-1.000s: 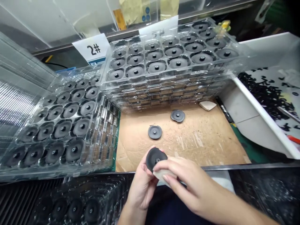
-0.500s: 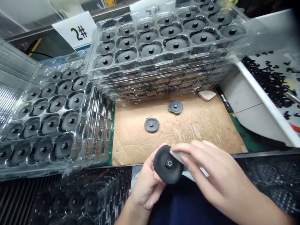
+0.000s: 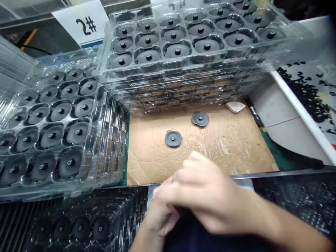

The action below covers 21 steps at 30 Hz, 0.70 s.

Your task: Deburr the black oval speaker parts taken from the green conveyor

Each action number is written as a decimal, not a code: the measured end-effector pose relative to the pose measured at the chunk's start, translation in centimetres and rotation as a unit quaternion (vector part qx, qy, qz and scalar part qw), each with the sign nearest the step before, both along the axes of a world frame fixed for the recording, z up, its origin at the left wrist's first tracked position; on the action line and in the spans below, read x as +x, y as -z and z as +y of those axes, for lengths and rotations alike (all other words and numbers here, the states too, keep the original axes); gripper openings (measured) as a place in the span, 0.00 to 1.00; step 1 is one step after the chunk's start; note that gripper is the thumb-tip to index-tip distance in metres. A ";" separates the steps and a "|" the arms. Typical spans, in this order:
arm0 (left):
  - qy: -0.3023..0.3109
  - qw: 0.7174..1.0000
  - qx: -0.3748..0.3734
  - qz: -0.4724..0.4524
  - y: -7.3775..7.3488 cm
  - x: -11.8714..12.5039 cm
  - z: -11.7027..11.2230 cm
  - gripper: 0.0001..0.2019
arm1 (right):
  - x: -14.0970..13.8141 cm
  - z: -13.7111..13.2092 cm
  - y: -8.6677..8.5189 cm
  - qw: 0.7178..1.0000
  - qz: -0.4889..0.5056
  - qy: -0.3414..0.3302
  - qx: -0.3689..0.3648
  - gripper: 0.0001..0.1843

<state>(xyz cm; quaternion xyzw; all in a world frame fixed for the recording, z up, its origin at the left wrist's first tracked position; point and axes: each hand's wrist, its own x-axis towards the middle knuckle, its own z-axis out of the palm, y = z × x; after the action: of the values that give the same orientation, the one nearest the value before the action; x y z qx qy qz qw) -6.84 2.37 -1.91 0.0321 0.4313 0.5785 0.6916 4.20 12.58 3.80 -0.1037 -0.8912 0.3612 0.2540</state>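
- Below the near edge of the cardboard sheet (image 3: 236, 150), the right hand (image 3: 210, 196) lies across the left hand (image 3: 159, 218), both blurred; their fingers curl inward, but what they grip, if anything, I cannot tell.
- Nearest loose rubber disc (image 3: 173, 138) lies flat on the sheet just beyond the right knuckles: round, dark grey, hub up, no long axis.

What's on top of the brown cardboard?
A near disc, a far disc and a pale wedge lie on the cardboard. The right hand covers its front edge, hiding that part.
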 end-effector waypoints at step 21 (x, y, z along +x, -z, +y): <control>-0.125 0.990 0.006 -0.068 -0.3 -2.0 -0.1 0.24 | -0.8 -1.9 0.3 0.975 0.012 0.197 -0.099 0.13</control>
<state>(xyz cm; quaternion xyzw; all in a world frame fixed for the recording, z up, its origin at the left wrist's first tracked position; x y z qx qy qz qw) -8.85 2.26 -1.56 -0.0573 0.3808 0.6634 0.6415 3.41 10.64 3.55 -0.2973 -0.8103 0.3916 0.3189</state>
